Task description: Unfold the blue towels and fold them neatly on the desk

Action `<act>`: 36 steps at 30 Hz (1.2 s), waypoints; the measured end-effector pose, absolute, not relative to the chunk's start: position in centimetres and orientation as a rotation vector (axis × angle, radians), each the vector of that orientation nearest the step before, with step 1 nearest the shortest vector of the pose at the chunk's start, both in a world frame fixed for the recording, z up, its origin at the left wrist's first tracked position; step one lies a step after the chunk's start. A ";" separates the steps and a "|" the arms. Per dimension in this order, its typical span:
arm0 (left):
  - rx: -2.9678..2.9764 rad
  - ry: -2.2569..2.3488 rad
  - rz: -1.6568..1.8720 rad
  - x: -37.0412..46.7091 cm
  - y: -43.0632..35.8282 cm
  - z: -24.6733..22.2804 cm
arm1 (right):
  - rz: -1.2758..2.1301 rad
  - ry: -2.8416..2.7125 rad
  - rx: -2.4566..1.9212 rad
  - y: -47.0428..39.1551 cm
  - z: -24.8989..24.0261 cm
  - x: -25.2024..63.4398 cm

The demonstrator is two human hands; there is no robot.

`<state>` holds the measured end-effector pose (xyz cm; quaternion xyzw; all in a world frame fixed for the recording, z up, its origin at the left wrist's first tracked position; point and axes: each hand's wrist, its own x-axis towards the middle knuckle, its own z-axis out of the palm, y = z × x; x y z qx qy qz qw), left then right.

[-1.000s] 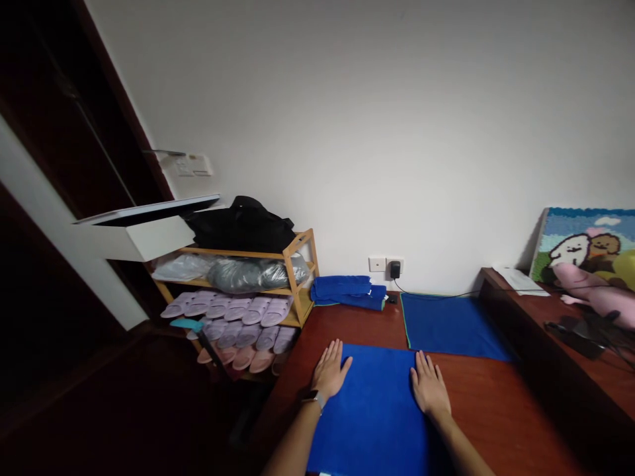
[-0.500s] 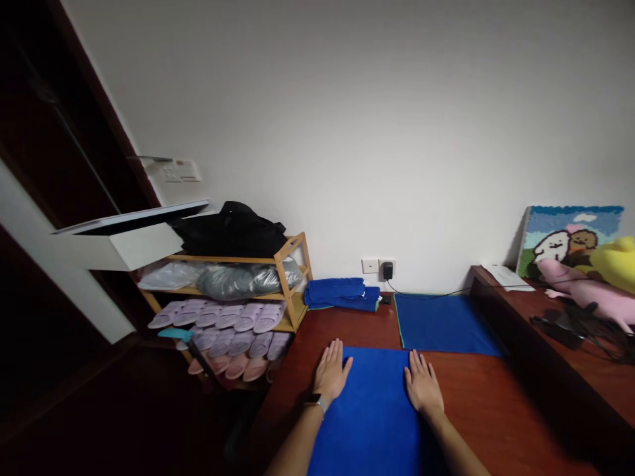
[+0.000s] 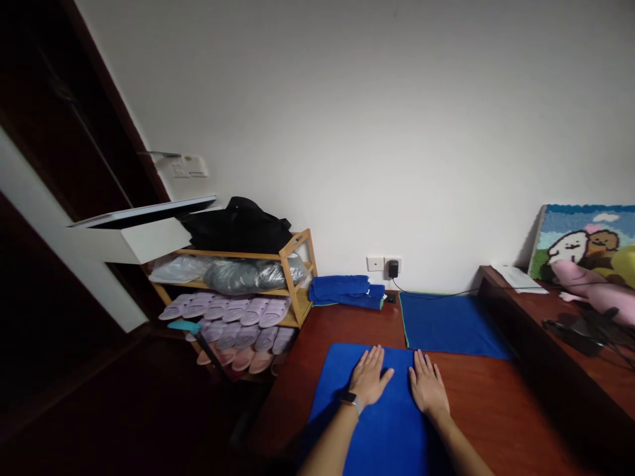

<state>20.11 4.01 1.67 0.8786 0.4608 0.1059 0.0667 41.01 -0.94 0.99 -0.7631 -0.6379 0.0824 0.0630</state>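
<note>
A blue cloth (image 3: 391,430) lies spread out on the reddish-brown wooden desk (image 3: 496,410), its near end running out of the picture. My left hand (image 3: 370,378) rests flat on the far part of this cloth, fingers stretched out, a watch on the wrist. Along the cloth's right edge my right hand (image 3: 429,387) lies palm down, also with straight fingers. Neither hand grips anything. Just beyond, a second blue cloth (image 3: 451,324) with a green edge lies flat near the wall. Several folded blue cloths (image 3: 342,291) are stacked at the desk's back left.
Left of the desk stands a wooden rack (image 3: 297,281) with slippers (image 3: 248,311), plastic-wrapped items and a black bag (image 3: 238,225). A black plug (image 3: 393,268) sits in the wall socket, its cable crossing rightward. A raised ledge on the right holds a pink plush toy (image 3: 590,287) and cables.
My left hand has slid rightward from the cloth's left edge onto its middle, uncovering the far left corner. My right hand stays at the right edge. The view has shifted slightly left.
</note>
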 end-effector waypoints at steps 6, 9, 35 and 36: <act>2.539 1.693 0.224 11.5 5.9 3.2 | 0.280 -1.895 -2.289 -0.9 1.0 40.9; 2.524 1.745 0.230 10.1 6.2 3.2 | 0.282 -1.896 -2.294 -0.9 1.0 40.9; 2.493 1.813 0.196 8.6 8.3 1.5 | 0.375 -1.857 -2.257 -1.3 3.3 40.5; 2.478 1.832 0.207 8.5 8.4 1.4 | 0.376 -1.858 -2.256 -1.3 3.3 40.5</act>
